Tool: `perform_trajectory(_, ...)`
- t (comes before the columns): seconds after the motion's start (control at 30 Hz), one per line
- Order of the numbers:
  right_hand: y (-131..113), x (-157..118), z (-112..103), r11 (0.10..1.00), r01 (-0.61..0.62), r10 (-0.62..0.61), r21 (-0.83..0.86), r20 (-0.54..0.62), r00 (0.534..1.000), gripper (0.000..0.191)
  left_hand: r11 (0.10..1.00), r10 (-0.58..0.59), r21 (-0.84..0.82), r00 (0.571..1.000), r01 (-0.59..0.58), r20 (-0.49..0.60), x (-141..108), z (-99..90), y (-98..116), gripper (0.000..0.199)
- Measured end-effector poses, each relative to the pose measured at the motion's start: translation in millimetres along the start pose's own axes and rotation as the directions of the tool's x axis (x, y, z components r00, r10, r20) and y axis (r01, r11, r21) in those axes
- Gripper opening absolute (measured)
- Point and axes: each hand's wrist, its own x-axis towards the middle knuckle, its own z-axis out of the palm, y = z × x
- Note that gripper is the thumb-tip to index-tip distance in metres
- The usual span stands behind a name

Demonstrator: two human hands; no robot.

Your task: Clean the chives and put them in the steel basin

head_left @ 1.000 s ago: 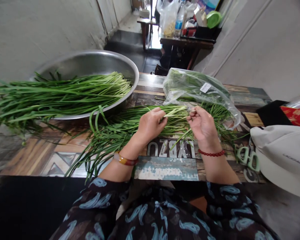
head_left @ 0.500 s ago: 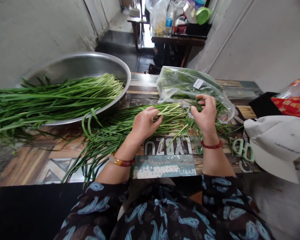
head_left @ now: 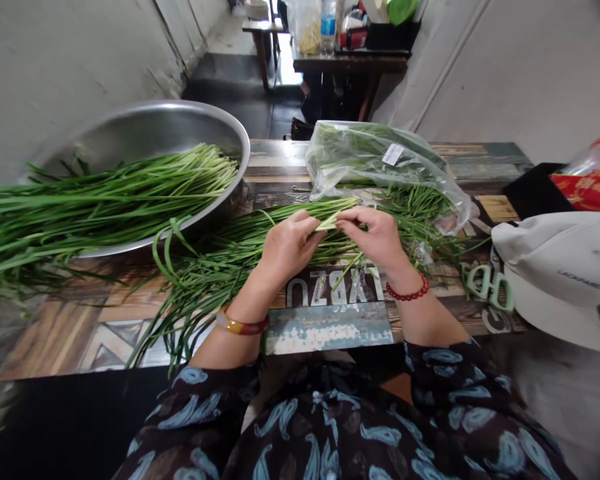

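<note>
My left hand (head_left: pixel 289 248) is closed around a few garlic chives (head_left: pixel 329 223), their pale stem ends poking out past the thumb. At those ends, my right hand (head_left: pixel 373 237) pinches the stems between thumb and fingertips. Beneath both hands lies a loose pile of chives (head_left: pixel 240 243), with the leaves trailing left over the wooden tabletop (head_left: pixel 60 333). A big metal basin (head_left: pixel 180 113) on the left holds a thick bundle of chives (head_left: pixel 145 190). Behind my right hand, a clear plastic bag (head_left: pixel 375 153) contains more greens, and short trimmings (head_left: pixel 420 203) lie beside it.
A white cap (head_left: pixel 555 273) rests at the right, with green-handled scissors (head_left: pixel 490 287) against its brim. Behind the cap are a black box (head_left: pixel 535 193) and a red package (head_left: pixel 593 180). Farther back, a second table (head_left: pixel 350 63) carries a water bottle (head_left: pixel 327 30) and other items.
My right hand has moved left from beside the plastic bag to the chive stems in my left hand, and its fingers have closed on them. The view has shifted slightly.
</note>
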Motion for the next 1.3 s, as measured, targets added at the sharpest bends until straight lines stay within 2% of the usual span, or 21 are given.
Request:
perform_trajectory(0.1,9.2,2.1,-11.3,0.997,-0.006,0.011,-0.072,0.076,0.997,0.013,1.000,0.000,-0.001,0.988,0.000,-0.154,2.6,-2.3,-6.9,0.026)
perform_trajectory(0.2,15.3,2.1,-19.3,0.965,0.067,-0.014,-0.253,0.207,0.978,0.012,0.997,-0.017,-0.083,0.964,-0.005,-0.265,4.5,-3.7,-12.6,0.026)
perform_trajectory(0.37,12.4,-3.1,-16.8,0.843,0.196,-0.013,-0.501,0.345,0.939,0.006,0.948,-0.204,-0.294,0.940,0.120,-0.274,3.3,-4.1,-12.6,0.027)
perform_trajectory(0.47,9.4,-5.3,-15.5,0.777,0.273,-0.032,-0.567,0.397,0.917,0.004,0.928,-0.274,-0.330,0.919,0.174,-0.284,3.2,-4.4,-11.5,0.019)
perform_trajectory(0.53,8.4,-4.9,-16.5,0.773,0.286,-0.037,-0.566,0.411,0.911,0.006,0.917,-0.301,-0.344,0.917,0.203,-0.260,3.5,-4.2,-11.4,0.016)
perform_trajectory(0.63,7.1,-1.7,-18.5,0.870,0.215,-0.050,-0.443,0.355,0.933,0.011,0.910,-0.302,-0.356,0.927,0.212,-0.220,3.6,-3.6,-11.5,0.017)
perform_trajectory(0.7,6.0,1.0,-19.0,0.949,0.126,-0.050,-0.290,0.255,0.966,0.011,0.908,-0.274,-0.374,0.942,0.188,-0.193,3.5,-3.4,-11.7,0.017)
perform_trajectory(0.8,5.3,3.1,-17.7,0.993,-0.025,0.033,-0.114,0.070,0.997,0.010,0.901,-0.219,-0.410,0.964,0.141,-0.149,3.4,-3.8,-12.3,0.018)
perform_trajectory(0.87,6.9,2.8,-15.6,0.993,-0.114,0.114,-0.030,-0.001,0.993,0.013,0.889,-0.190,-0.439,0.977,0.128,-0.100,3.4,-4.4,-12.1,0.022)
perform_trajectory(0.93,10.7,1.7,-12.5,0.985,-0.161,0.162,0.056,-0.019,0.987,0.019,0.873,-0.162,-0.472,0.986,0.125,-0.040,3.4,-4.9,-10.7,0.029)
perform_trajectory(1.0,15.7,0.6,-9.0,0.977,-0.161,0.166,0.138,-0.031,0.986,0.026,0.856,-0.128,-0.504,0.992,0.119,0.016,3.2,-5.2,-8.2,0.033)
perform_trajectory(1.13,22.4,-0.2,-2.0,0.961,-0.144,0.168,0.237,-0.084,0.982,0.035,0.812,-0.091,-0.568,0.990,0.135,0.105,3.0,-4.1,-3.8,0.027)
perform_trajectory(1.3,16.5,-1.8,6.9,0.906,-0.182,0.211,0.382,-0.036,0.977,0.031,0.779,-0.106,-0.605,0.986,0.164,0.130,2.3,-2.4,-3.4,0.027)
